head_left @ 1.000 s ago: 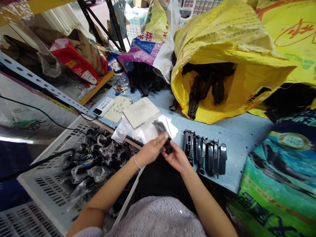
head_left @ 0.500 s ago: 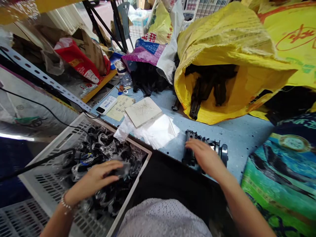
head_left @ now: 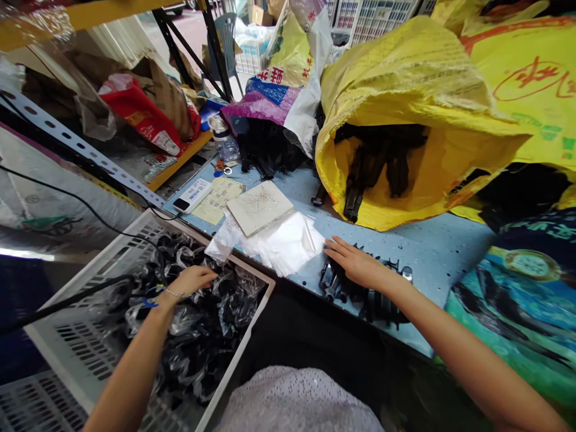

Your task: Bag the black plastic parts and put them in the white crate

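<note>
On the far left, a red bag (head_left: 146,120) stands on a shelf among brown paper. Near left, a white plastic crate (head_left: 85,378) holds a heap of black parts in clear wrap (head_left: 193,348), piled over much of its inside. The left hand (head_left: 191,281) is over this heap with its fingers curled; whether they grip a part cannot be told.

Beyond the crate, on the blue table (head_left: 432,252), a white device (head_left: 193,196) rests beside a handwritten note (head_left: 219,202). Behind them stands a clear bottle (head_left: 226,141) with a white top. To the right, a purple and white sack (head_left: 265,107) lies with its mouth toward the near side, full of dark parts. In front of it, a pale board (head_left: 260,207) rests partly on a stack of clear plastic bags (head_left: 292,240).

Just right of the bags, the right hand (head_left: 357,264) lies palm down over a row of loose black parts (head_left: 330,282), its fingers stretched out and apart from the thumb's side, not closed around anything visible. Behind the row, a large yellow sack (head_left: 418,78) gapes, long black parts inside. Near right stands a blue and green sack (head_left: 513,306).
</note>
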`<state>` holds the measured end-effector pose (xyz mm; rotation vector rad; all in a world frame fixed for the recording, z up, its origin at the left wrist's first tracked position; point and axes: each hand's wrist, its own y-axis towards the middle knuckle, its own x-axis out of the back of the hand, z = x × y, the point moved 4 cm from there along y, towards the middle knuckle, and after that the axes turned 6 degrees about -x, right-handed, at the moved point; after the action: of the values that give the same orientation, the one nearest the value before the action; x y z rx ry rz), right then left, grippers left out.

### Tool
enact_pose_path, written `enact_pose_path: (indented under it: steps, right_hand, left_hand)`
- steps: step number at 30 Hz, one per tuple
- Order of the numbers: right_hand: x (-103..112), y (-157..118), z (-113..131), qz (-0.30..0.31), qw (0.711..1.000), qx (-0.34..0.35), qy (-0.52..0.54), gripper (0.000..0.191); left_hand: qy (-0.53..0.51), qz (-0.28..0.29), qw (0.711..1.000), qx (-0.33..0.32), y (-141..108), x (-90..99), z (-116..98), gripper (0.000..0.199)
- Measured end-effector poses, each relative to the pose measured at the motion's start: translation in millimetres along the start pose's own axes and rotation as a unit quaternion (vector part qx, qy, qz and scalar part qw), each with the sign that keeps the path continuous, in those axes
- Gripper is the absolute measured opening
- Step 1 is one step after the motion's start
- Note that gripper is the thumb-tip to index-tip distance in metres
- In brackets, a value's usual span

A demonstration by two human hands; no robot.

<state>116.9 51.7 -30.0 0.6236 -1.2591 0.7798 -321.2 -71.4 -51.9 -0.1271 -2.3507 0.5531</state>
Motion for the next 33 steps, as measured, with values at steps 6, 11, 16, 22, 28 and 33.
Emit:
enact_pose_path:
  steps: [6,11,16,22,28,33]
  right_hand:
    - [16.5,11.6,-12.1,0.012,0.999,0.031,0.003,0.041]
    - [56.6,-10.7,-27.0,-0.075,0.982,-0.116,0.131,0.044]
    - [32.4,3.4,22.0,-0.146,0.7,-0.23,0.66,0.042]
    - [-40.0,33.4,58.0,-0.15,0.467,-0.334,0.805,0.035]
    - [-35.2,0.1,80.6,-0.026,0.483,-0.25,0.839,0.035]
    - [-44.4,6.4,98.9,0.106,0.269,-0.221,0.931,0.044]
  left_hand:
    - [-0.011,-0.084,0.939,-0.335,47.1,-114.9,-161.2,0.021]
    - [0.049,-0.121,0.943,-0.306,84.1,-158.6,-190.0,0.007]
    - [-0.096,-0.03,0.963,-0.249,101.2,-144.6,-172.4,0.007]
    - [-0.004,-0.086,0.944,-0.319,91.4,-118.3,-174.6,0.023]
    - [0.061,-0.096,0.912,-0.395,89.5,-110.7,-173.0,0.056]
    - [0.0,-0.136,0.914,-0.383,72.5,-109.0,-162.8,0.075]
